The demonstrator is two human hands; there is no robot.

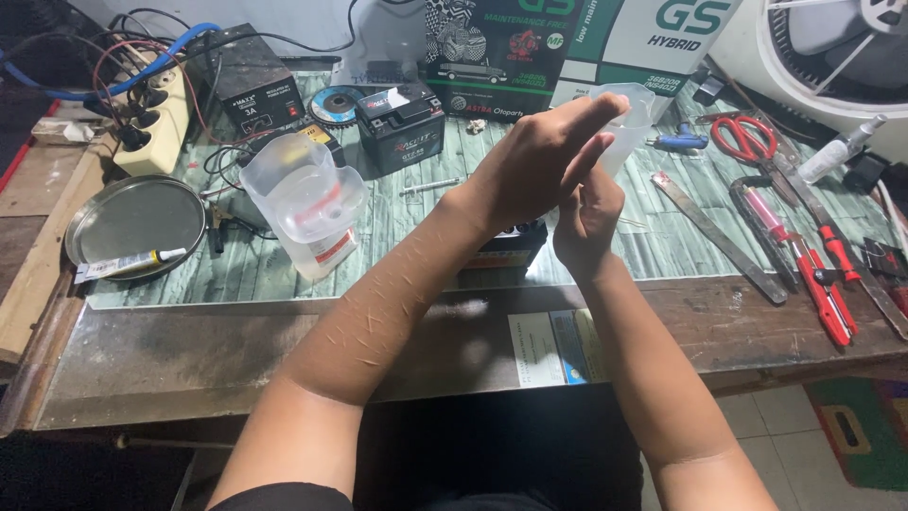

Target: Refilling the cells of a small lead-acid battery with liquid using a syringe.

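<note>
Both hands meet above the counter [284, 322] — my left hand [539, 156] lies flat over my right hand [586, 213], which I see wrapped round a clear plastic cup [626, 118]. Beneath them sits a small black battery [506, 248]; farther left — a clear measuring jug [307, 199].

A worn wooden workbench [757, 326] is topped with a green wood-patterned sheet [416, 237]. Near its left edge lie a round metal tray [132, 222] and a cream power strip [156, 123]. A clear plastic jug [307, 203] stands left of centre, with a small black battery [402, 123] behind it toward the back edge. Toward the right edge lie red-handled scissors [747, 137], a flat metal file [719, 237] and red-handled pliers [828, 293]. Printed leaflets [553, 345] lie at the front edge.
</note>
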